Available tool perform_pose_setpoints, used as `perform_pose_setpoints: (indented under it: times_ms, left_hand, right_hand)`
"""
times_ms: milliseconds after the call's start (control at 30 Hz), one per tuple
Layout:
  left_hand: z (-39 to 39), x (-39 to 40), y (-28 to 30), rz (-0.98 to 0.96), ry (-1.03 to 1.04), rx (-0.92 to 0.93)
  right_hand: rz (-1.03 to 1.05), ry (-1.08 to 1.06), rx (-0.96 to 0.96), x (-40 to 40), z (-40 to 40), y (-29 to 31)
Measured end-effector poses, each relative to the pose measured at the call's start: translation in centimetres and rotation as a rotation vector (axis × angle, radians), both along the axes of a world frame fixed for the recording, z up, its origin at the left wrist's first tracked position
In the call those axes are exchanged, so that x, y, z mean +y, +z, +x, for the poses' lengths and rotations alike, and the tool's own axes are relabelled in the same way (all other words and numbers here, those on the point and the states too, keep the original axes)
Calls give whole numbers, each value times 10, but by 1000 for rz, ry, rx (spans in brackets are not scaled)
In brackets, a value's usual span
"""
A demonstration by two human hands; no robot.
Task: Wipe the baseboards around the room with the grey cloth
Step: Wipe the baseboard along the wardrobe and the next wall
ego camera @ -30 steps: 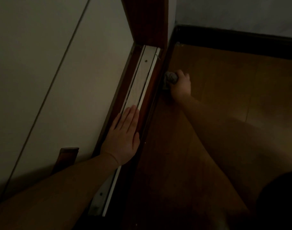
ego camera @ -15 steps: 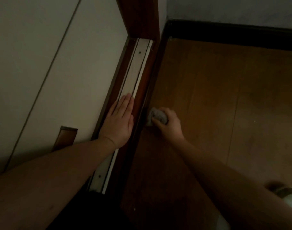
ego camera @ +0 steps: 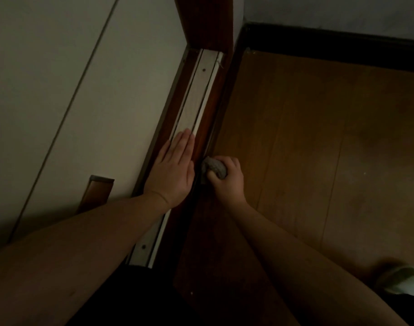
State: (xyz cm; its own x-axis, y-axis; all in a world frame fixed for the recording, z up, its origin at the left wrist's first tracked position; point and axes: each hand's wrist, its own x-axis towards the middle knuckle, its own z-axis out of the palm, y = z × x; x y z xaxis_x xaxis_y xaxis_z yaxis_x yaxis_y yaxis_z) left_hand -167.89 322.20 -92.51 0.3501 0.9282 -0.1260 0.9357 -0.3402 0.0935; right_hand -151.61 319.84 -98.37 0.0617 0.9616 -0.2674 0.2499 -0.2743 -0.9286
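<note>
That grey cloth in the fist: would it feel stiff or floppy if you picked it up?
Probably floppy: the grey cloth is bunched into a wad inside the right hand, bulging between the curled fingers. It likely weighs little, since one hand holds it easily. Its knobbly surface suggests it grips rather than slips.

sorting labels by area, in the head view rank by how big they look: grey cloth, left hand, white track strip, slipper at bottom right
1. white track strip
2. left hand
3. slipper, cut off by the frame edge, so unsure against the hand
4. grey cloth, bunched and partly hidden in the right hand
</note>
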Motion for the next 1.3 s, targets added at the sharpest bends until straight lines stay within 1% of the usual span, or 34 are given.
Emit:
perform_pose_setpoints:
  times_ms: [133,333,467,567,667,733,833,933,1067,1167,1233,1300]
  left_hand:
    - [-1,-4,-2,23,-9,-37]
    - [-2,-1,-5,33,-9,-66]
    - [-5,-2,-8,44,-12,-87]
    - [-7,-1,-8,33,-12,-93]
    - [-7,2,-6,23,-16,-98]
    - [-6,2,-5,20,-20,-101]
    - [-8,3,-5,13,-18,-90]
    - [-7,6,-5,3,-17,-82]
    - [-6,5,-3,-15,-18,-71]
    - [-7,5,-4,-31,-12,-46]
    - [-5,6,-2,-43,-10,-34]
    - [-6,6,0,-77,-24,-8]
  right_hand:
    - [38,-26,-44,41,11,-2]
    - [64,-21,-144,136,43,0]
    - [115,-60,-230,191,55,1]
    - [76,-38,-270,227,62,7]
    - [28,-20,-295,239,69,13]
    - [38,-38,-273,228,70,16]
    - [91,-43,-237,190,69,18]
    - [118,50,-188,133,63,16]
    - [52,197,-152,55,43,12]
    - [19,282,-151,13,21,11]
    - [-21,287,-139,-5,11,11]
    - [-60,229,-100,-12,5,15]
